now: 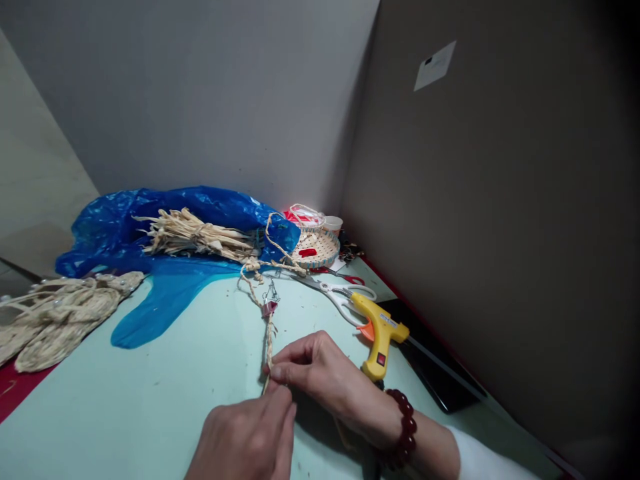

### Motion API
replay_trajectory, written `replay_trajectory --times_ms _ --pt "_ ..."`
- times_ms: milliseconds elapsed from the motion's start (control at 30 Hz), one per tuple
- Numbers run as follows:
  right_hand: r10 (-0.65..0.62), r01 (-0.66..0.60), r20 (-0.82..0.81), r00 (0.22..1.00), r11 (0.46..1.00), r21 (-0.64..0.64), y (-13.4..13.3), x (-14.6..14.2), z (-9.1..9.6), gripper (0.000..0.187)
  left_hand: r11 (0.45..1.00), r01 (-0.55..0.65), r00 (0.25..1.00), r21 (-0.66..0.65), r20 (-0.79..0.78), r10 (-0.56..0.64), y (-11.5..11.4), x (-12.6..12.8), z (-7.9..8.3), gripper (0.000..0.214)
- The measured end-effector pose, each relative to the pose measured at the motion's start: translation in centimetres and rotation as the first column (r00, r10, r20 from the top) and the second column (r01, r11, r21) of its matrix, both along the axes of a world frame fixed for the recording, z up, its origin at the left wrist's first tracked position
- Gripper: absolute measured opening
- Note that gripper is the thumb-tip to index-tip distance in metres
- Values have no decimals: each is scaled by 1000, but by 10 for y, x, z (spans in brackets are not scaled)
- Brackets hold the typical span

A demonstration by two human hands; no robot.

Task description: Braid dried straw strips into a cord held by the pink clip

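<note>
A thin braided straw cord (pixel 269 337) runs down the pale green table (pixel 150 400) from a knot near the blue bag to my hands. A small red binder clip (pixel 269 307) is clamped on the cord partway along. My right hand (pixel 320 373), with a dark red bead bracelet on its wrist, pinches the cord's near end with fingers pressed together. My left hand (pixel 250 437) is closed just below it, its fingertips meeting the same end of the cord.
A blue plastic bag (pixel 165 233) holds a bundle of straw strips (pixel 195 237). Woven straw sandals (pixel 60 317) lie at the left. White-handled scissors (pixel 340 293), a yellow glue gun (pixel 383 333) and a small woven basket (pixel 317 248) sit at the right by the wall.
</note>
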State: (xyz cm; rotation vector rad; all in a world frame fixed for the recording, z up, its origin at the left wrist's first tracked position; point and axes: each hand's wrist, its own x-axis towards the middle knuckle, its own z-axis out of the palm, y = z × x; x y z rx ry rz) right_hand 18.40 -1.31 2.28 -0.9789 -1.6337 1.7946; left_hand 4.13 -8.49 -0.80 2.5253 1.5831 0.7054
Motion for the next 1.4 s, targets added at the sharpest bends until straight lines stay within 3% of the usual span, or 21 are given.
replay_trajectory --times_ms 100,167,200,267,333,367,467,600,767,867,967,1100,1167,1300,1400 --pt "-10 10 -29 1000 1000 10 -1 0 -3 17 971 -180 952 -154 222 212 10 -6 20 31" --pt "-12 12 -57 998 1000 4 -1 1 -4 18 905 -245 844 -349 382 376 19 -10 28 24" --pt "-13 12 -73 997 1000 -2 -1 1 -5 19 857 -188 772 -480 467 431 23 -12 30 20" --pt "-1 1 -97 995 1000 0 -1 1 -5 21 709 78 628 -701 587 511 29 -13 30 25" --pt "17 -13 -75 997 998 59 -1 1 -5 22 579 304 509 -756 643 572 31 -12 26 29" --pt "21 -17 -33 999 993 115 -2 2 -4 22 554 347 470 -757 652 595 31 -11 25 30" --pt "-22 -37 167 986 938 344 -5 3 -2 23 566 323 446 -759 649 616 29 -9 20 28" --pt "-167 -95 385 908 812 576 -14 6 5 25 631 237 506 -738 649 568 27 -12 11 23" --pt "-304 -182 528 793 710 681 -21 8 10 21 707 98 594 -701 611 524 27 -14 7 25" --pt "-305 -211 512 803 659 722 -24 8 9 20 697 83 623 -713 583 522 27 -15 12 29" --pt "-280 -258 443 852 512 820 -28 7 3 12 674 125 601 -728 596 532 26 -15 17 27" --pt "-280 -333 374 884 185 925 -32 5 -7 12 659 210 523 -722 653 548 27 -14 19 25" --pt "-265 -388 390 882 64 920 -33 4 -8 18 649 252 478 -718 676 561 27 -14 19 28" --pt "-264 -441 418 869 -29 897 -33 3 -8 24 603 346 400 -718 695 598 27 -14 20 34" --pt "-269 -433 405 874 -51 900 -34 1 -12 23 574 354 418 -738 674 609 27 -17 18 34"
